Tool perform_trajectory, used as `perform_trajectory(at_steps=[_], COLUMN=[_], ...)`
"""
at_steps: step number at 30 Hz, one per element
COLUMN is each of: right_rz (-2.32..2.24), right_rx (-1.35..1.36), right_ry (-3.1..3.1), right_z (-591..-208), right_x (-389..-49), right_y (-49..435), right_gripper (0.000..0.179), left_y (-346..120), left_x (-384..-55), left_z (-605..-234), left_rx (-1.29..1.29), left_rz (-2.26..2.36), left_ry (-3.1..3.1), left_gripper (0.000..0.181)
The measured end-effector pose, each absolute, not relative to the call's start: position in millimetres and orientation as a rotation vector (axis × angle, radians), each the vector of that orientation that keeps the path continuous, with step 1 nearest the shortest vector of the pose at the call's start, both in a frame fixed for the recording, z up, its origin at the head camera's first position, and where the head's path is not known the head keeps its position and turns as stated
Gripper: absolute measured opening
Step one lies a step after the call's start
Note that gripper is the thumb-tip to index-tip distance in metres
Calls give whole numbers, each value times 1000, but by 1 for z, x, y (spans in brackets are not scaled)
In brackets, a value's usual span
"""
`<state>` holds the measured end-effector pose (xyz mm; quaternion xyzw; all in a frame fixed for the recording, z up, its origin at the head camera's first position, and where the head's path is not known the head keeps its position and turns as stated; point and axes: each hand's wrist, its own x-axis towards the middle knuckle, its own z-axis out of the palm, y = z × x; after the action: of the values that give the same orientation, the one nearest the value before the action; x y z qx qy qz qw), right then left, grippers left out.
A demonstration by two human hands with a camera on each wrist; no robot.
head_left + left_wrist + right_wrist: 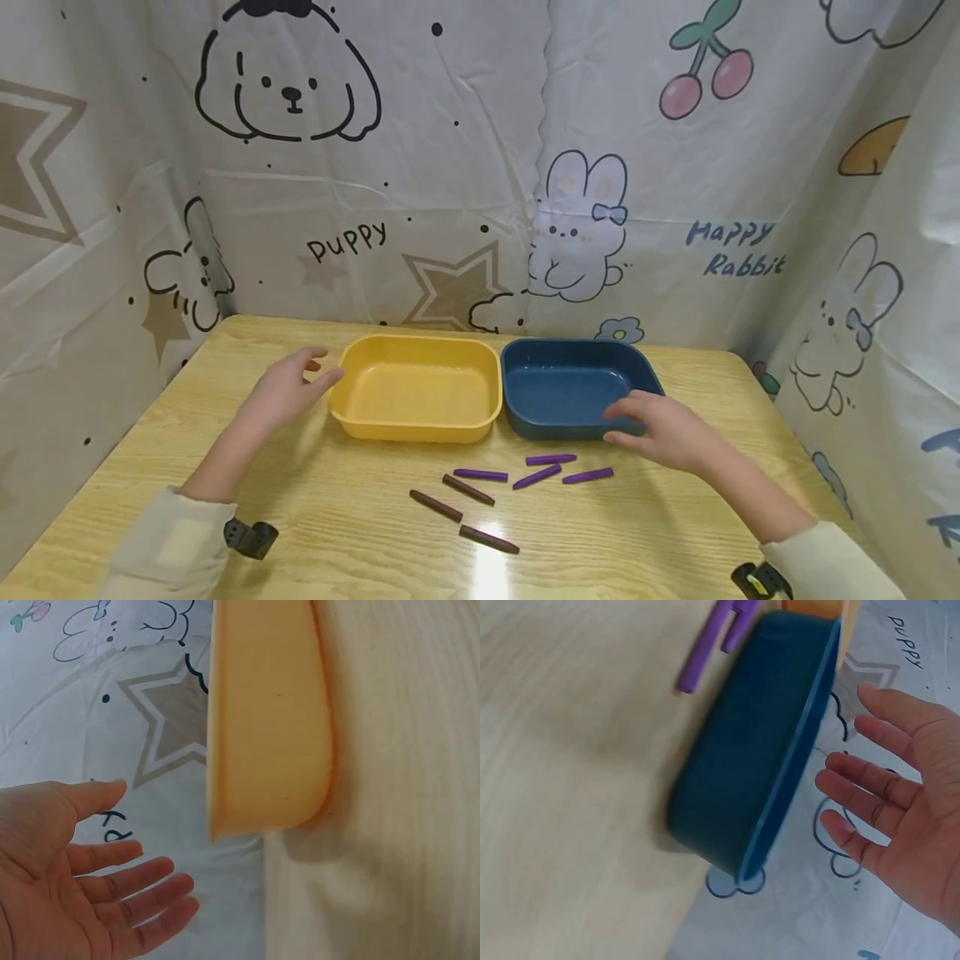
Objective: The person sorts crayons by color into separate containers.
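Beside the left end of a yellow tray [416, 433] is my left hand [288, 390], its fingers spread and nothing in them. In the left wrist view the hand [97, 881] is apart from the yellow tray [270, 720]. My right hand [663, 429] hovers by the front right corner of a dark blue tray [570, 429]. The right wrist view shows that hand [900, 787] with loose, parted fingers, holding nothing, next to the blue tray [742, 750]. Several purple crayons [551, 459] and three brown crayons [437, 505] lie on the table in front of the trays.
The two trays stand side by side near the back of the wooden table [337, 533]. A printed curtain [450, 167] hangs behind it and on both sides. Each wrist wears a black camera mount [251, 539].
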<state>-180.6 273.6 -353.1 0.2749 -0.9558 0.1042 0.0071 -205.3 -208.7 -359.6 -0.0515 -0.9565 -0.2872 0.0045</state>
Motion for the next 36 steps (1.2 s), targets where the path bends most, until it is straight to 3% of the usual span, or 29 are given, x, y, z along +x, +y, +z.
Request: perform_trajectory(at_steps=[7, 22, 36], right_rz=[410, 417, 487], right_rx=[968, 1069, 1064], right_ry=[-2965, -2914, -2865], right_z=[-377, -427, -432], right_x=[-177, -177, -174], right_y=[271, 269, 268], right_gripper=[11, 11, 11], left_y=[-211, -211, -208], left_x=[-205, -201, -200], left_z=[-379, -403, -408], left_rx=[-136, -19, 4], left_rz=[-1054, -1422, -1455], left_ry=[-3007, -2904, -2847], left_gripper=[56, 51, 50])
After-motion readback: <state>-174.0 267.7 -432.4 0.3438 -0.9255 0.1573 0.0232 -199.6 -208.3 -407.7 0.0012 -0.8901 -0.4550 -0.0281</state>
